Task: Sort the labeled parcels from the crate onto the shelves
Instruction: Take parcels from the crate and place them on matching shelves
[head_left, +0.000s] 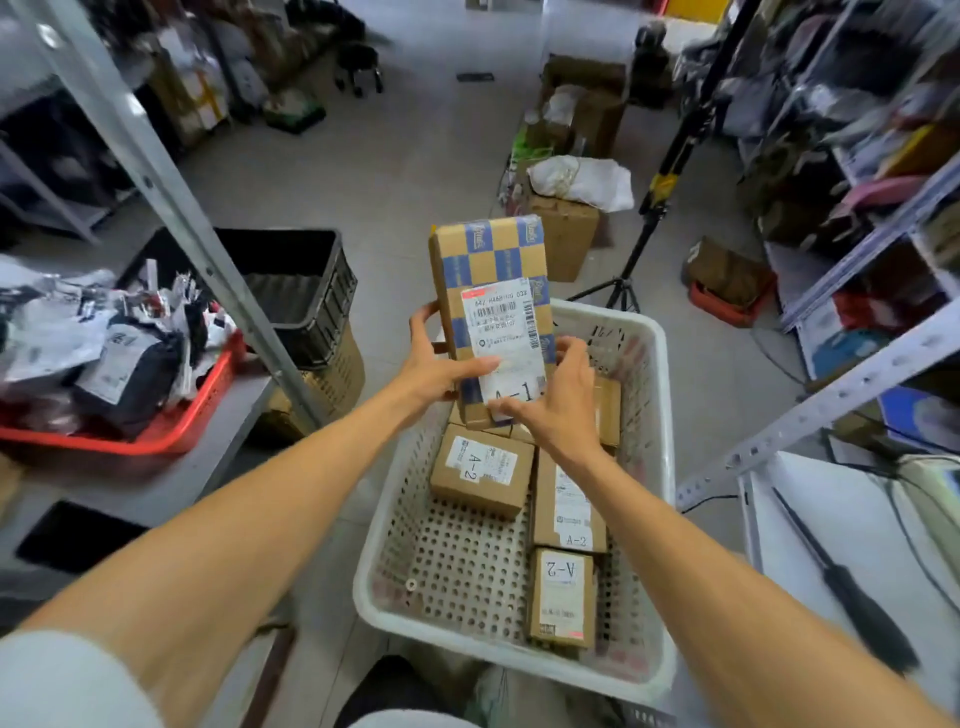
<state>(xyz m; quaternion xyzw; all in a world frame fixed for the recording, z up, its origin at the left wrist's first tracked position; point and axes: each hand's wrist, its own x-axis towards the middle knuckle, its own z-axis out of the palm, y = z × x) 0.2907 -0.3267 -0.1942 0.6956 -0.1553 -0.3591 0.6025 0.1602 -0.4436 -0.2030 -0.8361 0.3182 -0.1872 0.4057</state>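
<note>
Both bare hands are up over the white perforated plastic crate (457, 561), clamped on one parcel: a tall brown cardboard box with blue checkered tape and a white shipping label marked "A-1" (491, 291). The left hand (434, 364) grips the box's left edge, thumb laid across the label's lower part and fingers curled round behind. The right hand (558, 400) holds the lower right corner, fingers curled against the side. The box stands nearly upright, tilted slightly left, its bottom end above the crate's far half. Three plain brown cardboard parcels lie flat on the crate floor, each labelled "A-2": a squarish one (480, 470) left of centre, a longer one (569, 506) just beside it to the right, and a third (561, 597) nearest the person, its label reading upside down. Another brown box (608, 410) sits partly hidden under the right hand. To the left, a red plastic basket (218, 384) of grey and black poly mailers rests on a grey shelf board (171, 483); a black plastic crate (306, 291) sits beyond it. Perforated white metal shelving (857, 374) stands to the right.
</note>
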